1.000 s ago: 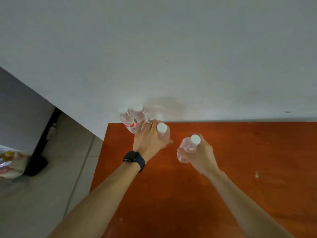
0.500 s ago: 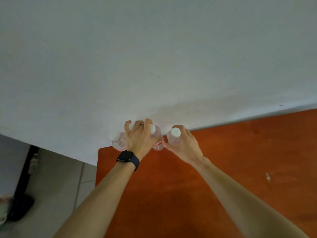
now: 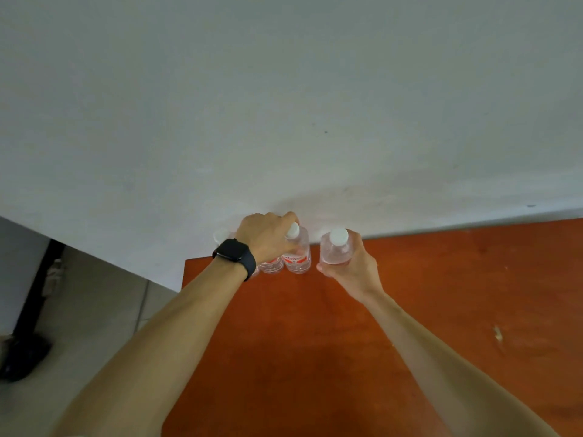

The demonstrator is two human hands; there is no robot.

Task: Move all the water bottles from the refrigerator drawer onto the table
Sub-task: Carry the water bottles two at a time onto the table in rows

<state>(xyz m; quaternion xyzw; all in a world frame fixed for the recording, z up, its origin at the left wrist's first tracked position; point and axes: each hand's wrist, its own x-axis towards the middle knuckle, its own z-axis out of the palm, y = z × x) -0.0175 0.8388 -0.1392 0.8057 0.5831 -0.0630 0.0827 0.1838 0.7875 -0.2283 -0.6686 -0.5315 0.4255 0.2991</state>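
Reaching toward the far left corner of the orange bench (image 3: 315,342), you have both arms stretched over it. Your left grip (image 3: 268,238) is curled over the top of a water bottle (image 3: 296,258), which stands upright on the bench against the white wall (image 3: 284,121). Your fingers close round its neck beside the white cap. Your right grip (image 3: 350,268) wraps a second bottle (image 3: 335,252) round its body, just beside the first. A red-labelled bottle (image 3: 272,265) stands partly hidden under your left wrist. The pale cap (image 3: 222,236) beyond it probably tops another. A black watch (image 3: 235,252) sits on that wrist. Tiled floor (image 3: 94,310) lies left of the bench.
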